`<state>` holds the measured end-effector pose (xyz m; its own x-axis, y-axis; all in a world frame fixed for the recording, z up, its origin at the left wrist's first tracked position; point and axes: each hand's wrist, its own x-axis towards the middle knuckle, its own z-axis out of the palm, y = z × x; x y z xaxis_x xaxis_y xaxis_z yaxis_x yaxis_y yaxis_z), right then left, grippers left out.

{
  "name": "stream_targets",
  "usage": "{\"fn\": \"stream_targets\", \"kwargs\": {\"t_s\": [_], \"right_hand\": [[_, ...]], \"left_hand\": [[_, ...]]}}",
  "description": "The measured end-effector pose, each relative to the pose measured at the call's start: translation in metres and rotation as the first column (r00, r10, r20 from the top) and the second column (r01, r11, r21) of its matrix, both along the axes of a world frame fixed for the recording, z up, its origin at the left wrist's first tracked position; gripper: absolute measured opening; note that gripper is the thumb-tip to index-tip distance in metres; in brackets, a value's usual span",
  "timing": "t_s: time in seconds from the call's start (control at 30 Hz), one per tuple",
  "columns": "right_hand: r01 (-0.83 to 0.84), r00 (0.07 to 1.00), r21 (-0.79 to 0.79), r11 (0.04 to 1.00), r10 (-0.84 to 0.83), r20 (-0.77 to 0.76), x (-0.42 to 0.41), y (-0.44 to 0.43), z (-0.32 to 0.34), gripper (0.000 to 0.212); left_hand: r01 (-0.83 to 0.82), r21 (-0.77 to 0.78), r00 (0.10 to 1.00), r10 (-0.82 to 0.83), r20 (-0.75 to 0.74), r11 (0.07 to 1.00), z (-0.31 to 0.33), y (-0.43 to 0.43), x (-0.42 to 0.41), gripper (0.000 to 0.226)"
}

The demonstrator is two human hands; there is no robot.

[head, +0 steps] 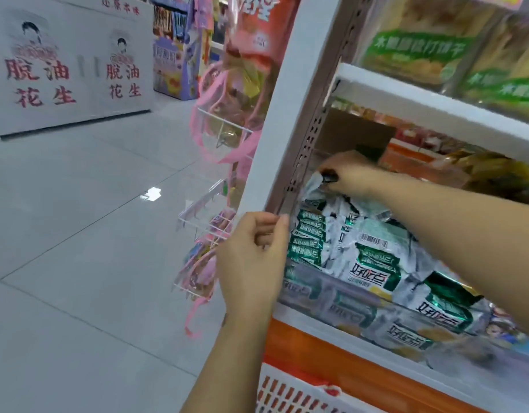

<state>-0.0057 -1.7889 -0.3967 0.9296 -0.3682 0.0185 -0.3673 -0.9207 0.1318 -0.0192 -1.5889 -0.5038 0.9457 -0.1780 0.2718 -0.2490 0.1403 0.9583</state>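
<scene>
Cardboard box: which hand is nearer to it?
Right. The right hand pinches a packet just below the box; the left hand grips the shelf post, farther down.

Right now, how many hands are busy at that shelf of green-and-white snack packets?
2. The left hand grips the edge of the white upright in front; the right hand reaches further in and pinches the top of a packet.

The right hand (346, 174) reaches deep into the shelf and pinches the crumpled top of a white-and-green packet (314, 187) against the perforated upright (299, 150). The left hand (251, 257) grips the top corner of the clear front guard (340, 296), behind which more packets (373, 263) lie heaped. A wire rack (206, 213) hangs just beside the upright.
</scene>
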Motion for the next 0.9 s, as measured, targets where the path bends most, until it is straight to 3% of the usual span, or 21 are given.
{"fn": "stream_targets", "kwargs": {"t_s": [0.1, 0.23, 0.4, 0.6, 0.63, 0.77, 0.9], "right_hand": [[0.038, 0.995, -0.009, 0.999, -0.039, -0.087, 0.019, -0.007, -0.011, 0.032], [0.034, 0.974, -0.065, 0.997, -0.048, -0.223, 0.033, -0.013, -0.025, 0.048], [0.057, 0.918, 0.006, 0.998, -0.05, -0.394, 0.044, -0.021, -0.033, 0.027], [0.038, 0.99, -0.024, 0.999, -0.041, -0.138, 0.052, -0.027, -0.022, 0.009], [0.046, 0.986, -0.031, 0.998, -0.05, -0.161, 0.053, -0.027, -0.025, 0.004], [0.08, 0.971, -0.005, 0.997, -0.079, -0.225, 0.059, -0.035, -0.043, 0.042], [0.068, 0.97, -0.038, 0.997, -0.075, -0.232, 0.059, -0.038, -0.051, 0.034]], "left_hand": [[-0.023, -0.052, 1.0, 0.024, 0.02, 0.998, -0.005, -0.004, 0.0, 0.013], [-0.064, -0.115, 0.994, 0.074, 0.082, 0.991, -0.011, -0.009, 0.003, 0.019], [-0.093, -0.177, 0.983, 0.118, 0.137, 0.98, -0.018, -0.012, 0.006, 0.016], [-0.101, -0.229, 0.978, 0.139, 0.155, 0.968, -0.021, -0.015, 0.007, 0.016], [-0.104, -0.231, 0.976, 0.144, 0.161, 0.967, -0.022, -0.015, 0.008, 0.016], [-0.113, -0.235, 0.965, 0.163, 0.206, 0.965, -0.024, -0.016, 0.009, 0.013], [-0.116, -0.236, 0.962, 0.168, 0.216, 0.965, -0.024, -0.017, 0.01, 0.01]]}}
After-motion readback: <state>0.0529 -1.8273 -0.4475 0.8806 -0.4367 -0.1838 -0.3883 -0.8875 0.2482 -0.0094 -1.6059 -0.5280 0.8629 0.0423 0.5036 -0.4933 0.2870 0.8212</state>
